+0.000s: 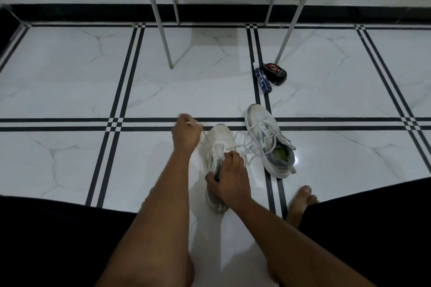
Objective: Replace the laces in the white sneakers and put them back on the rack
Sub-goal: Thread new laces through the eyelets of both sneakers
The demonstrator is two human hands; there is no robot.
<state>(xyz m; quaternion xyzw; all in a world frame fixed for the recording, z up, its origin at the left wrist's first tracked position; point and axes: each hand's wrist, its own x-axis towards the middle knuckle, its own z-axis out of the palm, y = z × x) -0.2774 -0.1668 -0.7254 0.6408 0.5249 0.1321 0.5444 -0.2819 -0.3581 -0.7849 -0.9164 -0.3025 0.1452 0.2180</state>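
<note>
left hand (185, 134) pinches thin lace (205, 138) — right hand (229, 176) grips scuffed white sneaker (218, 137).

The person has two bare arms. No sleeves show on them, all the way from the bottom edge up to the wrists. The left hand (185, 134) is bare, with no ring, no watch and no band on the wrist. The right hand (229, 176) is bare too, and its fingers (227, 158) have nothing on them. Both legs are covered in plain black cloth (58, 240), dark and smooth, with no print or stripes to be seen. One bare foot (300, 200) shows to the right of the right hand's fingers. It has no sock and no shoe.
</note>
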